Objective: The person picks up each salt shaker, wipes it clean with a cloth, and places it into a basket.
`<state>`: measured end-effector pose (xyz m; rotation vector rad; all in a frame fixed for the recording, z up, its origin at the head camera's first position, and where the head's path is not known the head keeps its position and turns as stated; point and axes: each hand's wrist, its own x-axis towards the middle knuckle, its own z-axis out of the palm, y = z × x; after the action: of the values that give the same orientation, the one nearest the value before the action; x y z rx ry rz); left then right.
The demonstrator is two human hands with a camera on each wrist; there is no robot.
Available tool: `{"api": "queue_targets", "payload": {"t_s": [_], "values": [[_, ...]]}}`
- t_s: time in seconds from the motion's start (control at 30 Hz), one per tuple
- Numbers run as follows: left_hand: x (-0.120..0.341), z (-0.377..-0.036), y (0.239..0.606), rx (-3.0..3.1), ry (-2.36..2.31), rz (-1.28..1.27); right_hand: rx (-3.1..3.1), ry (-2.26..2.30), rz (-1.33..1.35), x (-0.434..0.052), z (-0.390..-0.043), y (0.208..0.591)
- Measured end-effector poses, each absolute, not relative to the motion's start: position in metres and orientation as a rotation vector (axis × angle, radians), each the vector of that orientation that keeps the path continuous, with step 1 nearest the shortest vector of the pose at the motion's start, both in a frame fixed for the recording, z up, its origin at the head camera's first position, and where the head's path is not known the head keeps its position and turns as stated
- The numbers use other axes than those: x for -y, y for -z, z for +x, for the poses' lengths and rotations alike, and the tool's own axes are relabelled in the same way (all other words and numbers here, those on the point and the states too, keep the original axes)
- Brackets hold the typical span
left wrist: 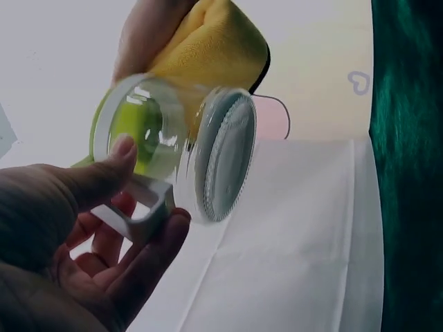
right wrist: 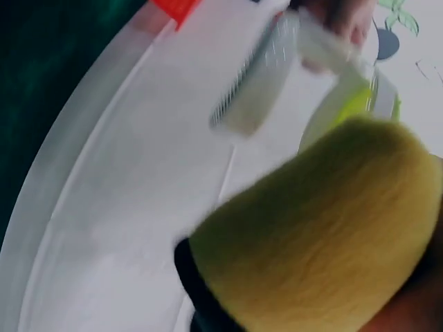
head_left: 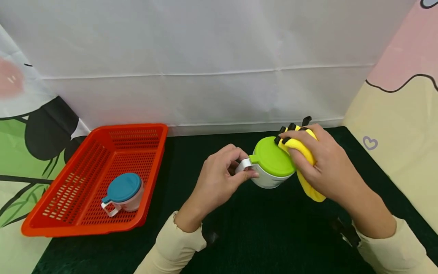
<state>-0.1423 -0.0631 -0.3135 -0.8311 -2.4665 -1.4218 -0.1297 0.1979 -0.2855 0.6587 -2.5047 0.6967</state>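
Note:
A clear cup with a green lid (head_left: 272,156) and a white handle (head_left: 243,165) is held above the dark green table (head_left: 273,243). My left hand (head_left: 222,179) pinches the handle (left wrist: 142,207) between thumb and fingers. My right hand (head_left: 321,163) grips a folded yellow cloth (head_left: 301,152) with a black edge and presses it on the lid's right side. In the left wrist view the cup's body (left wrist: 201,155) shows with the cloth (left wrist: 208,48) behind it. The right wrist view is filled by the cloth (right wrist: 325,228), with the blurred cup (right wrist: 277,76) beyond.
A red perforated basket (head_left: 102,152) stands at the left of the table, holding a second cup with a blue lid (head_left: 124,192) and a white handle. White sheeting forms the back wall; printed panels close off both sides.

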Motion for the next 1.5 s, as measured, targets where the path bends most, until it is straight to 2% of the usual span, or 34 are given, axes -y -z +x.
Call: {"api": "queue_targets", "payload": {"t_s": [0.17,0.57,0.93,1.3,1.5], "values": [[0.063,-0.142,0.315,2.469,1.436,-0.842,2.614,-0.752,0.643,-0.198,-0.135,0.278],[0.063,-0.146,0.323,2.458,1.359,-0.787,2.594,-0.411,0.779,-0.180,-0.093,0.275],[0.068,-0.152,0.327,2.456,1.577,-0.949,2.700,-0.501,0.687,-0.197,-0.140,0.268],[0.067,-0.153,0.330,2.512,1.470,-0.765,2.713,-0.455,0.811,-0.180,-0.113,0.267],[0.069,-0.155,0.330,2.472,1.538,-0.867,2.714,-0.474,0.738,-0.186,-0.128,0.269]]}}
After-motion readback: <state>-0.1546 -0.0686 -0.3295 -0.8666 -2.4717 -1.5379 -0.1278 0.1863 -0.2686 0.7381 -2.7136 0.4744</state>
